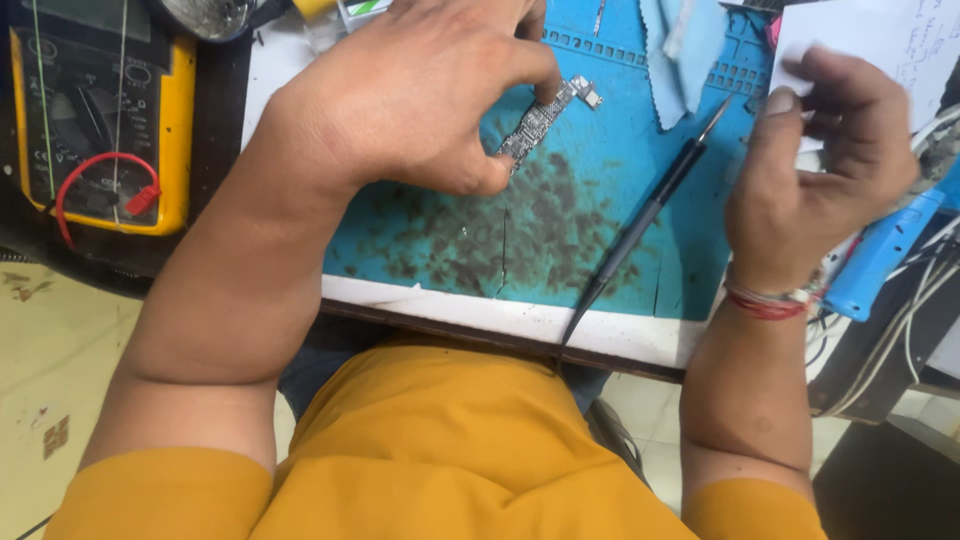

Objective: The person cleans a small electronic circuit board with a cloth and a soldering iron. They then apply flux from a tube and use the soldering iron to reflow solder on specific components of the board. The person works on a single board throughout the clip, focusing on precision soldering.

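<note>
Blue and stained, the work mat [600, 200] covers the tabletop, with a yellow multimeter [100, 120] at its far left edge. Near the middle of the mat's far side, the left hand [410, 90] pinches a narrow circuit board [545, 120] between thumb and fingers [530, 70]; its long axis runs diagonally, up to the right. A dark pointed tool [645, 215] lies free on the mat between both hands, nearer the right hand [820, 170], whose fingers are closed on a small white piece [800, 75] by the right edge.
</note>
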